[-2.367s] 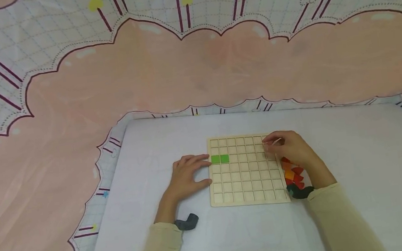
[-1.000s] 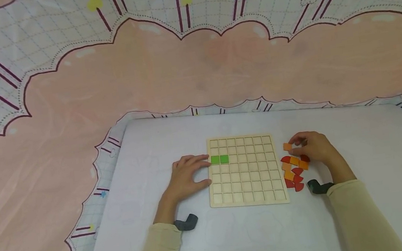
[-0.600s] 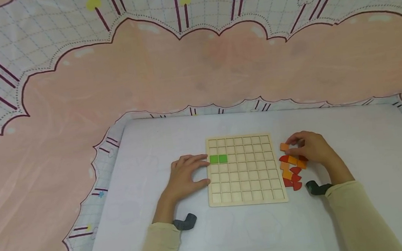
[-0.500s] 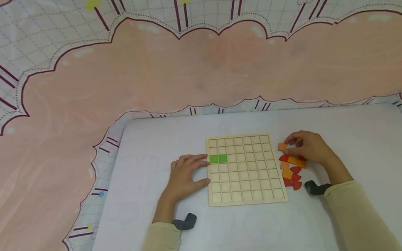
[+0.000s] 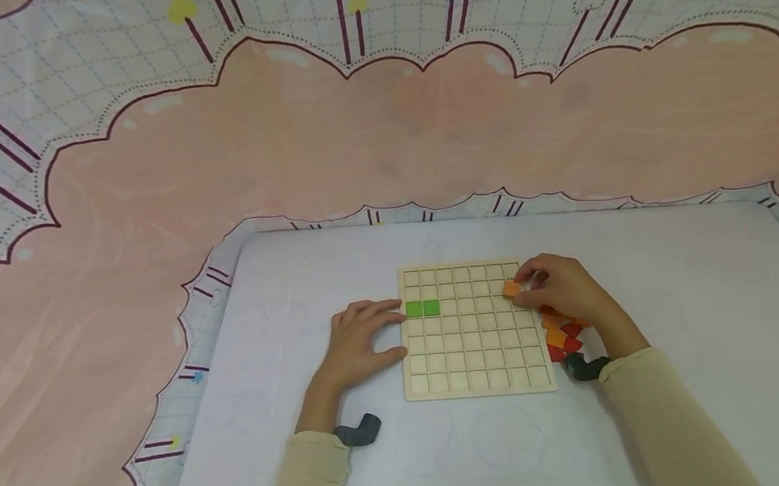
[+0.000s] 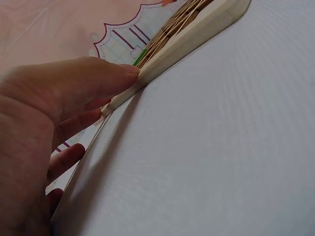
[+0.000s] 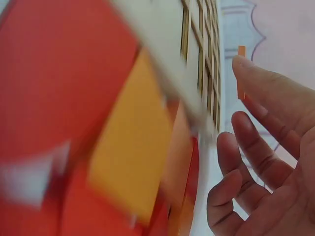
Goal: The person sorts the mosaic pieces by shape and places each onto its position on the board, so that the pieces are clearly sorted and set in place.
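A wooden grid board (image 5: 474, 339) lies on the white table. Two green square tiles (image 5: 431, 307) sit side by side in its cells at the left edge. My left hand (image 5: 359, 348) touches that edge with relaxed, spread fingers; its thumb (image 6: 115, 78) rests against the board's side in the left wrist view. Over the board's upper right part, my right hand (image 5: 564, 286) pinches an orange square tile (image 5: 511, 288) between thumb and fingers. Seen from the right wrist, the tile (image 7: 241, 73) stands edge-on at the thumb tip, while the other fingers curl loosely.
Right of the board lies a pile of red rounded tiles (image 5: 571, 344) and orange square tiles (image 5: 556, 337), partly hidden under the right hand and wrist. A dark wrist camera (image 5: 584, 367) hangs close over the pile. A patterned peach cloth (image 5: 320, 154) surrounds the white tabletop (image 5: 291, 271).
My right hand went from the board to the pile, took the orange tile, and has carried it left over the board. The left hand has stayed at the board's edge.
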### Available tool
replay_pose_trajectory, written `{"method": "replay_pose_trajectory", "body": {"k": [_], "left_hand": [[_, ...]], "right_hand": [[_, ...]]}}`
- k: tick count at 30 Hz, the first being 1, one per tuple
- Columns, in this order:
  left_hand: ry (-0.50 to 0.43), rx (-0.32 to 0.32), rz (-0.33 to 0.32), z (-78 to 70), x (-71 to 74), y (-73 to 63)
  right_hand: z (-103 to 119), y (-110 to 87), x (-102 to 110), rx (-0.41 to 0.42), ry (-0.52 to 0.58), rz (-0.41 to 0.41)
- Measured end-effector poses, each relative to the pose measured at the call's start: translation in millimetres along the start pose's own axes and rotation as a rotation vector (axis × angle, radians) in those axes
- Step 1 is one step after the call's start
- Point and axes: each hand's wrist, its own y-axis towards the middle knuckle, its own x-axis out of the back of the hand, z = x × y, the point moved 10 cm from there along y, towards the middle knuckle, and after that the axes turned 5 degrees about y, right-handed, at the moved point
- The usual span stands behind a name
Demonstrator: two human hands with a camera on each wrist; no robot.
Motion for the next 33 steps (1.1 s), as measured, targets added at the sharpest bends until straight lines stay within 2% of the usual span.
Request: {"method": "replay_pose_trajectory", "body": {"k": [10, 21, 26, 33], "left_hand": [[-0.016, 0.004, 0.003, 0.6, 0.3, -1.5], [-0.008, 0.002, 0.006, 1.3, -1.0, -1.0], [-0.007, -0.003, 0.000, 1.3, -0.9, -0.7], [-0.005, -0.003, 0.001, 1.6, -1.1, 0.0]], "right_hand": [[40.5, 8.8, -28.1, 0.121, 0.094, 0.011], [70.4, 20.6, -62.6, 0.218, 0.062, 0.063], [72.8, 27.1, -72.4, 0.217, 0.041, 0.045], [68.8, 30.6, -78.7, 0.158, -0.042, 0.052]]}}
